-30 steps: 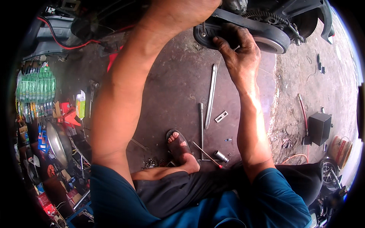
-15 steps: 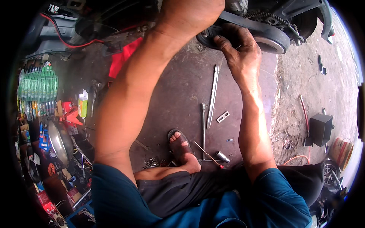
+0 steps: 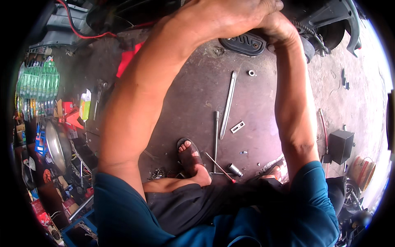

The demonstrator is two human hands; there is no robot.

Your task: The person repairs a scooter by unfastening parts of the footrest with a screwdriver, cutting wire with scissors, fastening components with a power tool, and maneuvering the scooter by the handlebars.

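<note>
At the top edge, my left hand and my right hand meet and overlap at the motorbike's lower side. The left hand's fingers curl round something I cannot make out, partly cut off by the frame's edge. Behind it, the right hand's fingers are hidden. Just below them is a black ridged foot pad. A coil spring and a grey bracket of the motorbike show to the right. On the floor beneath my hands lie a small metal ring and a long flat metal bar.
Closer to me lie a slotted metal plate, a long-shafted wrench, a red-handled screwdriver and a socket. Green bottles and a metal bowl are at the left; a dark box stands at the right.
My right hand has moved up and right to meet my left, which has shifted right. The foot pad is more exposed, and a metal ring shows on the floor where my right wrist was.
</note>
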